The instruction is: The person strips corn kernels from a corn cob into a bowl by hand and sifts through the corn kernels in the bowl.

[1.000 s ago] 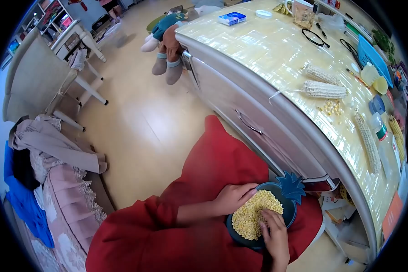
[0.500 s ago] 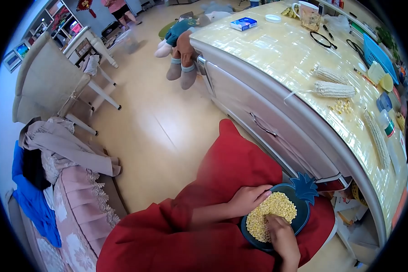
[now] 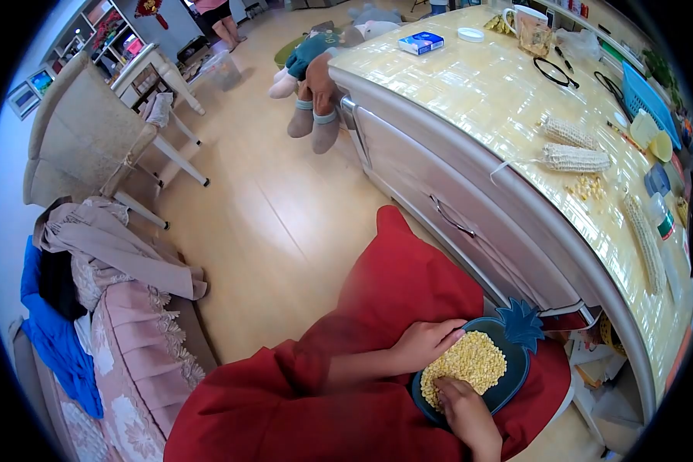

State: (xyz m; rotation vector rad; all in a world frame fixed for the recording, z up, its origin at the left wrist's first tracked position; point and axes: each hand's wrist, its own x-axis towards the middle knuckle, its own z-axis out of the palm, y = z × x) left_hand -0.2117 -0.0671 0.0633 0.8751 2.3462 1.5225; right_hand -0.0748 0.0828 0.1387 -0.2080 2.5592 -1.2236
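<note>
A dark teal pineapple-shaped bowl (image 3: 520, 362) rests on the red cloth over my lap, with many yellow corn kernels (image 3: 477, 362) heaped in it. My left hand (image 3: 427, 344) lies against the bowl's upper left rim, fingers together, holding the bowl. At the bowl's lower left, my right hand (image 3: 462, 404) has its fingers bent down into the kernels; its fingertips are partly hidden, and I cannot make out what they hold. Bare corn cobs (image 3: 576, 158) and a few loose kernels (image 3: 587, 187) lie on the tabletop to the right.
The patterned table (image 3: 470, 85) carries a blue box (image 3: 421, 43), a glass mug (image 3: 527, 31), a blue basket (image 3: 648, 104) and a bottle (image 3: 661, 215). Plush toys (image 3: 313, 92) sit by its far end. A chair (image 3: 92, 138) and clothes (image 3: 115, 246) are at left; a person's legs (image 3: 225, 27) show far back.
My right hand has moved from the middle of the kernels toward the bowl's lower left. My left hand has stayed at the rim. The whole view has shifted with my head.
</note>
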